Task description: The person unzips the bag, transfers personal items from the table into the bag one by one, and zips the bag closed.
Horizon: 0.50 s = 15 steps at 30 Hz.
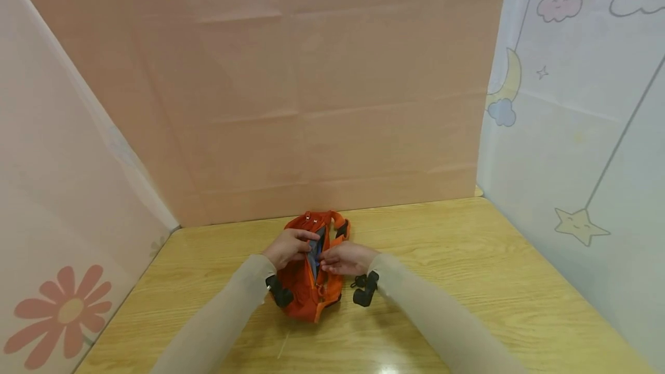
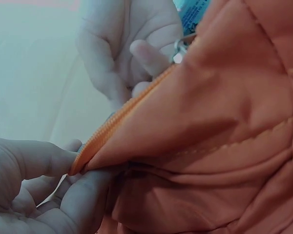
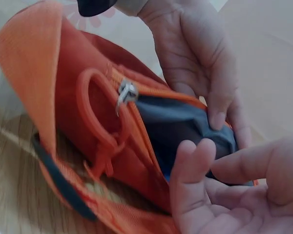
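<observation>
An orange-red zippered bag (image 1: 298, 299) lies on the table with its long zip opening unzipped and a grey lining (image 3: 171, 114) showing inside. My left hand (image 1: 286, 247) pinches the orange-trimmed edge of the opening, as the left wrist view shows up close. At the opposite side, my right hand (image 1: 349, 258) has its fingers bent at the mouth of the bag; whether they grip the edge or something inside is hidden. A metal zip pull (image 3: 127, 91) sits at one end of the opening. Part of a blue printed packet (image 2: 193, 14) shows beside the right hand.
An orange strap (image 3: 29, 58) with a dark section and a cord loop (image 3: 90, 105) hang along the bag's side. Wood-grain tabletop (image 1: 431, 281) surrounds it. A plain back panel (image 1: 312, 103) and printed side panels (image 1: 561, 149) border the table.
</observation>
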{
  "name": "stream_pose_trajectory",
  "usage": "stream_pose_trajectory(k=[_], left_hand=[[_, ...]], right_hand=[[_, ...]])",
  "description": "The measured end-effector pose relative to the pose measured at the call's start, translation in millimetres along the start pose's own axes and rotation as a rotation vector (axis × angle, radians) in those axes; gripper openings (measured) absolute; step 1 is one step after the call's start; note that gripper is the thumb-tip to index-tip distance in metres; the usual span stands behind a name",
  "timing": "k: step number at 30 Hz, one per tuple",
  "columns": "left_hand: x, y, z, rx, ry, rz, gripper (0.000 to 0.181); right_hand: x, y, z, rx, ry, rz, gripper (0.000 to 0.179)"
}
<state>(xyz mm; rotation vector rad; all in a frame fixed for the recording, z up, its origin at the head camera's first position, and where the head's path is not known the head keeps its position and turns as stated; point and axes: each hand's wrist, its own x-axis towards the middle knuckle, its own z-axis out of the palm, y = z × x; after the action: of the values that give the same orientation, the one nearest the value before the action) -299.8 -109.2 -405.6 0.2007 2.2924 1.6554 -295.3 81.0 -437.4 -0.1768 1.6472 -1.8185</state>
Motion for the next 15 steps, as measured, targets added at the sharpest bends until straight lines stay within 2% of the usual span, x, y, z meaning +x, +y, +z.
stream_pose_trajectory(k=[4,8,15], left_hand=[[-1.4,2.5,0.5,-0.001,-0.007,-0.003,0.035],[-2.2,3.3,0.3,-0.003,0.006,-0.006,0.035],[-2.9,-0.2,-1.6,-0.006,0.002,-0.007,0.036]], right_hand=[[0.0,-3,0,0.016,-0.012,-0.01,0.038],[-6.1,-8,-9,0.006,-0.01,-0.028,0.041],[-36.7,-19,-35,-0.018,-0.052,-0.062,0.047]])
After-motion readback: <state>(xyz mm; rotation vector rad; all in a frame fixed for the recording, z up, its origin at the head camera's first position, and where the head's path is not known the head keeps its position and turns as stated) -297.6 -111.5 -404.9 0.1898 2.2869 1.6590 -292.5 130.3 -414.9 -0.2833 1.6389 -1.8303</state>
